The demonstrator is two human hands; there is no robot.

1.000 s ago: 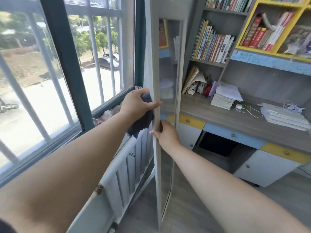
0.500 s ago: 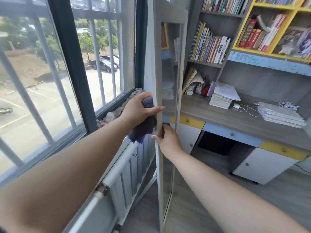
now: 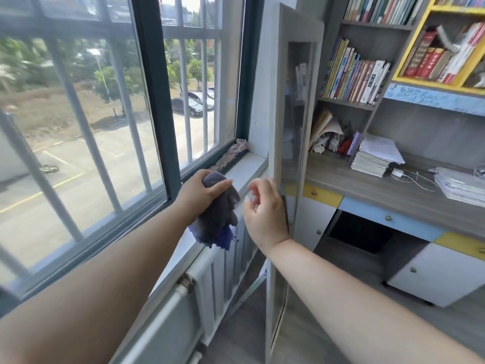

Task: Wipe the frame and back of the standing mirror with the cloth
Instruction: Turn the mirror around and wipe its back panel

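Observation:
The standing mirror (image 3: 274,101) has a grey wooden frame and stands nearly edge-on to me between the window and the desk, its glass reflecting the shelves. My left hand (image 3: 200,191) grips a bunched dark blue-purple cloth (image 3: 216,222), which hangs a short way left of the frame, apart from it. Between the cloth and the mirror, my right hand (image 3: 265,211) shows its back to me, fingers loosely curled and holding nothing. Its little-finger side lies against the frame's edge at about mid height.
A barred window (image 3: 147,101) and white sill (image 3: 244,169) with a braided rag (image 3: 232,153) lie left. A radiator (image 3: 223,264) runs under the sill. Right of the mirror stand a desk (image 3: 380,190) with paper stacks and bookshelves (image 3: 362,74).
My left hand has drawn the cloth off the frame's edge, leftward and slightly down. My right hand has let go of the frame edge it held. My view has shifted left.

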